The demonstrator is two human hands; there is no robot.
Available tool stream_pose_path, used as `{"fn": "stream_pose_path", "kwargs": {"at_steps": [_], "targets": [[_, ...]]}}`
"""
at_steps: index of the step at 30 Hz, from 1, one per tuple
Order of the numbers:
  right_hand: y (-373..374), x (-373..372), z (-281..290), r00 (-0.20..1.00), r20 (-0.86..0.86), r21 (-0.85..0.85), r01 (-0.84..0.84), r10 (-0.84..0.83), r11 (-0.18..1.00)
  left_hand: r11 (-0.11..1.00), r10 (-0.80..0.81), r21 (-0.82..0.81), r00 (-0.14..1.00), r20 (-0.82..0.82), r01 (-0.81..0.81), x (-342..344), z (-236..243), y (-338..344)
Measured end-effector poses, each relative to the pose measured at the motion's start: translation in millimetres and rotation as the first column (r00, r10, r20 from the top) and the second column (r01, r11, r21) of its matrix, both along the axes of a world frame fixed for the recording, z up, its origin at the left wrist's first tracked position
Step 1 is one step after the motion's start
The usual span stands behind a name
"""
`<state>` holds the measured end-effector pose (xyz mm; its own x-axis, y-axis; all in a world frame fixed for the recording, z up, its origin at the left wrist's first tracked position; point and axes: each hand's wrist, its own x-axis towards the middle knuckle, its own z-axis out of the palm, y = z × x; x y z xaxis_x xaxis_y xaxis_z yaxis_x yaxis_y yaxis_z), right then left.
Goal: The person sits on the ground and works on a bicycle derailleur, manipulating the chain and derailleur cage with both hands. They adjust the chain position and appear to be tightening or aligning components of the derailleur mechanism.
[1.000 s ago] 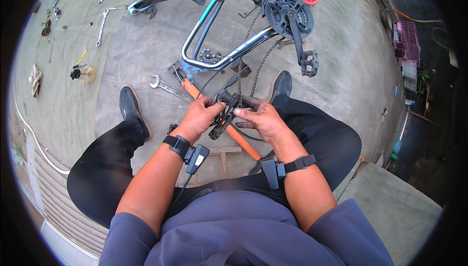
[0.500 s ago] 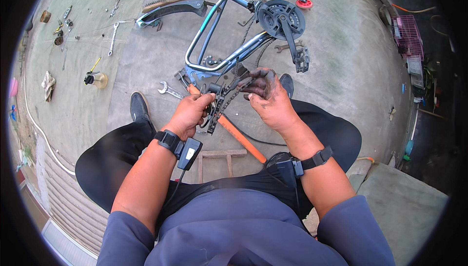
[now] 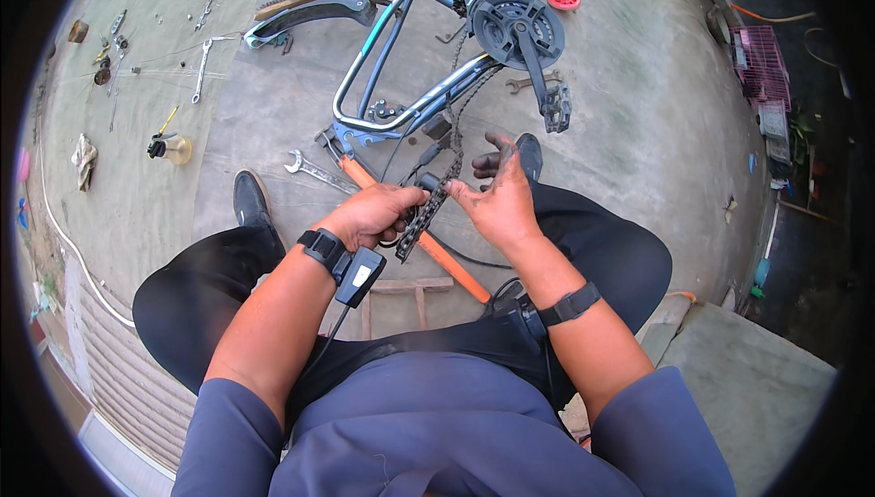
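Observation:
My left hand (image 3: 369,216) is closed around a dark derailleur assembly (image 3: 419,224), with the thumb near its top and some fingers hidden beneath. A black chain (image 3: 456,155) runs through it and up toward the chainring (image 3: 515,30) of the blue bicycle frame (image 3: 369,82) lying on its side. My right hand (image 3: 501,196) is beside the chain, its dark-stained fingers raised and apart, its thumb touching the chain at the assembly. Below both hands lie a long tool with orange handles (image 3: 458,274) and a large open-ended wrench (image 3: 319,174) between my legs.
Several wrenches (image 3: 202,73), a yellow-bodied container (image 3: 175,149), a rag (image 3: 84,160) and a brush (image 3: 296,3) lie to the left. A pink wire cage (image 3: 761,64) and hoses stand along the right edge. A wooden piece (image 3: 410,286) lies under my hands.
My right hand left its grip at the assembly, rose with fingers curled, and now has them spread with the thumb back on the chain. My left hand still holds the assembly, shifted slightly.

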<state>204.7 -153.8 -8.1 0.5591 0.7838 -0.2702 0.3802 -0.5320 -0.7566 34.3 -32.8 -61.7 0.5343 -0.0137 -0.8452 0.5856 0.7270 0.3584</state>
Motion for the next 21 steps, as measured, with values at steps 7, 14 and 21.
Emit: {"fn": "stream_pose_path", "kwargs": {"at_steps": [7,14,21], "targets": [[-25,4,-9,0.447,-0.764,-0.423,0.199,-0.466,0.884,0.998,-0.027,-0.05,0.998,0.058,0.03,18,-10,-21],[-40,3,-31,0.153,-0.922,-0.31,0.26,-0.356,0.915,0.993,-0.021,-0.115,0.994,0.105,0.033,25,-20,-25],[-40,6,-30,0.261,-0.887,-0.31,0.278,-0.382,0.909,0.989,-0.016,-0.142,0.994,0.112,0.032,32,-14,-29]]}}
